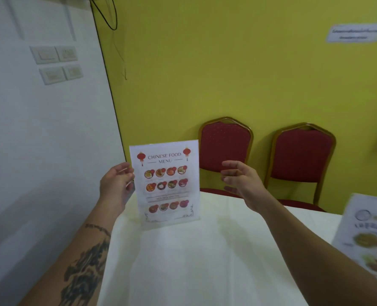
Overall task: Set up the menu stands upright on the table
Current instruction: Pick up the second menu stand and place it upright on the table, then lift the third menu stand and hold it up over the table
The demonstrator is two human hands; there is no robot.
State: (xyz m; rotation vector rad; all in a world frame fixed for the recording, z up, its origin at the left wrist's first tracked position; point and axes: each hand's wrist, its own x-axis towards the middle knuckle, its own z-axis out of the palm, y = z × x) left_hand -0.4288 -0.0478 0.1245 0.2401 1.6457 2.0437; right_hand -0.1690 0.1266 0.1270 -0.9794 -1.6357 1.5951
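Stood upright at frame centre on the white table [205, 261]: Chinese food menu stand [165, 184], left hand [114, 186] pinching its left edge, right hand [240, 182] spread and apart; leaning at lower right, seemingly unset, second menu [368, 237].
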